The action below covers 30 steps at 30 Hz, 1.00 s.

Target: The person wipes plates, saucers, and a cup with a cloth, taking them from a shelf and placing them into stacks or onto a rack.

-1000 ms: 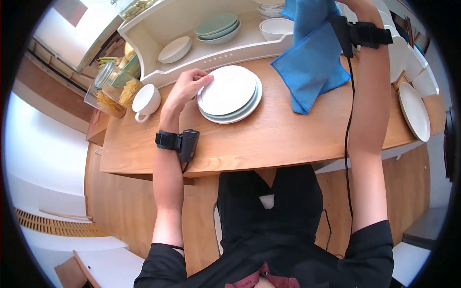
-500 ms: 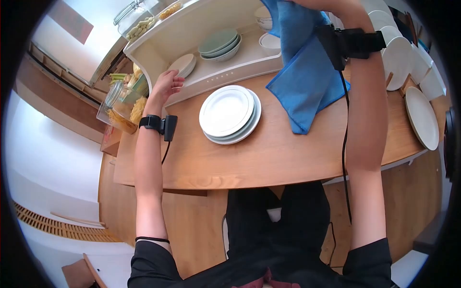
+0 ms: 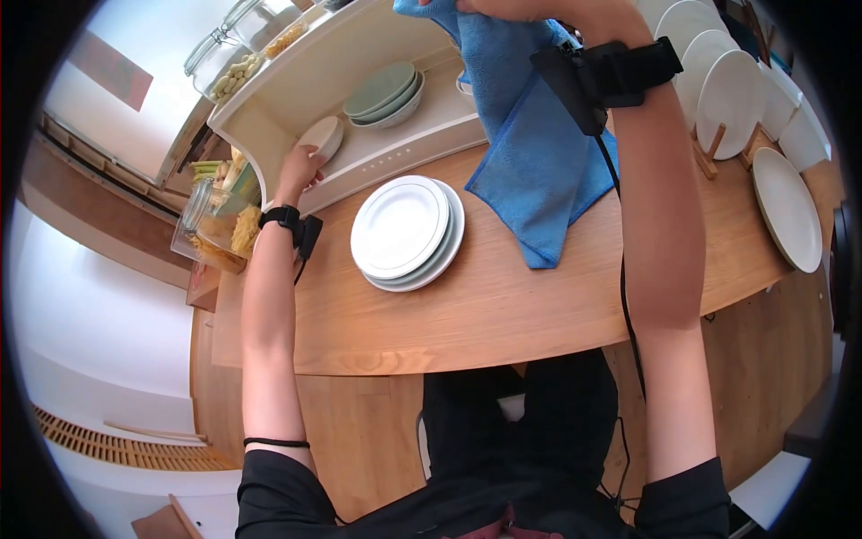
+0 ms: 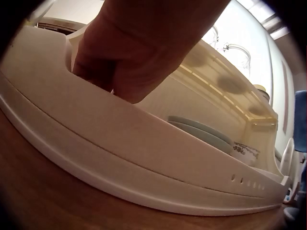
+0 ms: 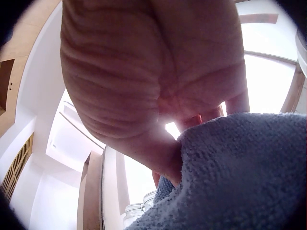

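Up at ten o'clock on the shelf, my left hand has left the stacked plates on the counter and now grips a small plate, while my right hand keeps clutching the blue cloth at twelve.

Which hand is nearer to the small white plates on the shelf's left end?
Left. The left hand reaches into the shelf right at the small white plates. The right hand is far off, raised above, gripping the blue cloth.
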Tool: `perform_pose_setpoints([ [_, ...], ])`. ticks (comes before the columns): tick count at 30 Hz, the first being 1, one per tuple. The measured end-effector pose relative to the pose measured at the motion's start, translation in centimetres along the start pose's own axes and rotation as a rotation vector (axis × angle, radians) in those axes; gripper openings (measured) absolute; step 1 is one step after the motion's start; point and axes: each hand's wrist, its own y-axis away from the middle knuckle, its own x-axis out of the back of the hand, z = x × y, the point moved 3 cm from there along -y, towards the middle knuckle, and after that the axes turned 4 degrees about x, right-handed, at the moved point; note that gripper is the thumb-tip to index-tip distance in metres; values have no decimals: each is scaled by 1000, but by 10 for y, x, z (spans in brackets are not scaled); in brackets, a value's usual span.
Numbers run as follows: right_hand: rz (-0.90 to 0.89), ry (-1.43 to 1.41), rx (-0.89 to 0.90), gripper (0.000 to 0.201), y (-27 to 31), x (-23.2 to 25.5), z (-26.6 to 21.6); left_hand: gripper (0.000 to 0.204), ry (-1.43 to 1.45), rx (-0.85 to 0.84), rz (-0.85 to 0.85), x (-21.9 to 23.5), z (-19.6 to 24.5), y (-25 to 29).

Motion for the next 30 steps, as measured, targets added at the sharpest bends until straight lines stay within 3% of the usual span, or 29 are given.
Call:
perform_pose_setpoints([
  [2,8,11,-7,36,1,-1,-3,33,-17,-26,91,5,-2,3],
  [6,-4,50,-73,38,-3,-2,-7,26,-14,-44,108,20,0,10],
  [11,-2,46,-69,38,-6,-8,-2,28,351,10,228,34,-1,17],
  [16,-46,-50,-61,39,-1,-6,-13,29,711,3,235,31,-14,21],
  [19,-29,32,-72,39,-13,-21,5,28,849,-10,231,32,-8,39],
  [20,-53,33,-145,40,-11,-20,-4,28,893,-14,249,34,-2,47],
  [23,-64,150,-13,33,-18,-31,6,25,1089,-23,259,38,3,64],
  [26,-97,85,79,32,-28,-48,26,20,1173,-38,279,33,-7,65],
  [30,-27,108,86,33,-30,-58,23,25,1256,-108,246,34,9,96],
])
